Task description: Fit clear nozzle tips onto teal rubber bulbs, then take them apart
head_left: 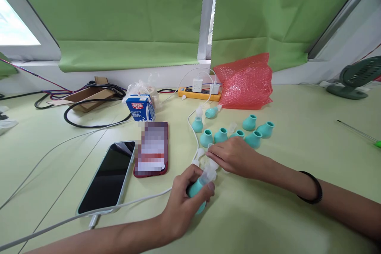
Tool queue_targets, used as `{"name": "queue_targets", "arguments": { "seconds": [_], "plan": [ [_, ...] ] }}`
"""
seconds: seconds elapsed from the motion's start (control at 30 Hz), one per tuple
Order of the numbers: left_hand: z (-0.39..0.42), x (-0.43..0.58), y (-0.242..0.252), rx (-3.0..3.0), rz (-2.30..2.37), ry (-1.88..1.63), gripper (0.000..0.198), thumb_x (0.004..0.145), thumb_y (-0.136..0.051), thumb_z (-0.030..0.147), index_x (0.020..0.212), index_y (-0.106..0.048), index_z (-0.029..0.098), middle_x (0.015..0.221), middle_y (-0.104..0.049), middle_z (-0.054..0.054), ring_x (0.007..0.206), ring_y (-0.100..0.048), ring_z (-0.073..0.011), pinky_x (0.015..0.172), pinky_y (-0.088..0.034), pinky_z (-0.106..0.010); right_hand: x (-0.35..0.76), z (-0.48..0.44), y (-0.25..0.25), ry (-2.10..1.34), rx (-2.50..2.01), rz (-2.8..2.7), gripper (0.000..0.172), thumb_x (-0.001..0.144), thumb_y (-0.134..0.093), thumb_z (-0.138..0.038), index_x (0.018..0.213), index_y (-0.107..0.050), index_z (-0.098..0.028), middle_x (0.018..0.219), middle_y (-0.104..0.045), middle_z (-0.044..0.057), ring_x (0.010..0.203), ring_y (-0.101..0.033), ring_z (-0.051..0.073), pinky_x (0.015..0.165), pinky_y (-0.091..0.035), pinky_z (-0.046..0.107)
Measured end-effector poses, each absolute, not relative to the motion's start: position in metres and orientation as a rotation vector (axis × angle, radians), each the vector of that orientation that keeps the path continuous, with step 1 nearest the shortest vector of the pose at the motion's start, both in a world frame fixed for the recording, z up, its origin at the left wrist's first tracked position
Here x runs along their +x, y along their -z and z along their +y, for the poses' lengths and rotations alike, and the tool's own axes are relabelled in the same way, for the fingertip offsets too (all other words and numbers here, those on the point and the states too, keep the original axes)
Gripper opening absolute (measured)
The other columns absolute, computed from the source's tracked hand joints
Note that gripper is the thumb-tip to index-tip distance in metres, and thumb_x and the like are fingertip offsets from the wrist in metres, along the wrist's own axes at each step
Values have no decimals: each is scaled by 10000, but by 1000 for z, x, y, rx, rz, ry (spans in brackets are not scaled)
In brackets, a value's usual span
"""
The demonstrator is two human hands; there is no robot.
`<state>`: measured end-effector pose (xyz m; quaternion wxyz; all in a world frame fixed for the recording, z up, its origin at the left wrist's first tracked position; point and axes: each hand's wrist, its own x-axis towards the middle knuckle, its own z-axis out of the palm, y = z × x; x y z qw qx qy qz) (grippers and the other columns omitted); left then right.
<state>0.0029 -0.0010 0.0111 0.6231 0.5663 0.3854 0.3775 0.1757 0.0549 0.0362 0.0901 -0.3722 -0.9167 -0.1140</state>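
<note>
My left hand [186, 200] is wrapped round a teal bulb [195, 188] with a clear, translucent tip [209, 174] on its neck. My right hand [235, 156] reaches down to the small clear pieces on the table, fingertips together beside a clear piece [210, 147]; whether they grip it is not clear. Several open-necked teal bulbs [221, 135] stand just beyond my right hand. One upright teal bulb [197, 124] carries a clear tip, and another bulb [211, 112] lies on its side with a tip on it.
Two phones [107, 178] [151, 149] and a white cable [143, 199] lie at the left. Behind are a milk carton [141, 108], a cardboard box [92, 99], an orange power strip [190, 94] and red bubble wrap [245, 83]. A screwdriver [357, 131] and a fan [354, 79] are at the right.
</note>
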Motion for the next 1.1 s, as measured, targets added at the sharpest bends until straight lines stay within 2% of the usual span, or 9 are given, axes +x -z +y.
{"name": "queue_targets", "arguments": {
  "seconds": [0.1,0.17,0.33,0.47,0.63,0.87,1.0,1.1],
  "plan": [
    [2,4,-13,1248,874,-867,256,811,-447,368,708,-483,137,688,-558,-43,601,-499,-115,563,-389,-240,178,60,-31,364,-992,-2744,280,857,-373,-213,696,-587,-130,562,-585,39,466,-479,105,447,-174,259],
    [2,5,-13,1165,855,-873,266,833,-396,376,728,-470,144,660,-554,-34,573,-494,-112,545,-387,-241,178,60,-33,298,-954,-2655,263,851,-387,-210,715,-597,-128,561,-587,35,470,-484,98,446,-213,248],
    [2,8,-17,1087,883,-896,268,836,-370,400,747,-451,161,539,-518,8,501,-464,-106,512,-372,-229,175,49,-48,-228,-783,-2400,146,765,-549,-269,756,-606,-136,452,-512,-38,392,-413,47,432,-322,183],
    [0,5,-17,1071,872,-877,281,820,-388,423,773,-485,163,526,-514,18,508,-468,-115,522,-383,-231,171,41,-51,-441,-642,-2330,154,710,-626,-276,765,-610,-133,564,-585,-5,472,-484,55,457,-377,171],
    [-1,1,-13,1112,931,-936,285,766,-481,432,782,-546,155,658,-576,-15,633,-522,-149,567,-398,-235,168,40,-45,-500,-561,-2248,95,720,-624,-222,723,-634,-127,576,-619,17,521,-538,77,491,-411,185],
    [-2,0,-7,977,884,-855,359,734,-478,497,812,-515,149,487,-506,21,426,-470,-124,441,-365,-238,168,46,-41,-648,-504,-2213,58,719,-625,-177,720,-655,-127,603,-643,24,535,-563,82,487,-431,178],
    [-1,1,-7,954,862,-851,386,738,-457,515,828,-507,143,471,-489,28,400,-458,-120,430,-361,-238,168,45,-42,-502,-513,-2226,55,729,-610,-159,740,-651,-123,601,-641,26,543,-568,86,508,-442,184],
    [-2,1,-8,1012,886,-897,367,762,-444,493,837,-520,142,512,-510,15,468,-481,-131,484,-385,-244,166,41,-44,-332,-501,-2200,75,726,-608,-152,778,-644,-113,612,-642,42,568,-579,100,527,-457,197]
  ]
}}
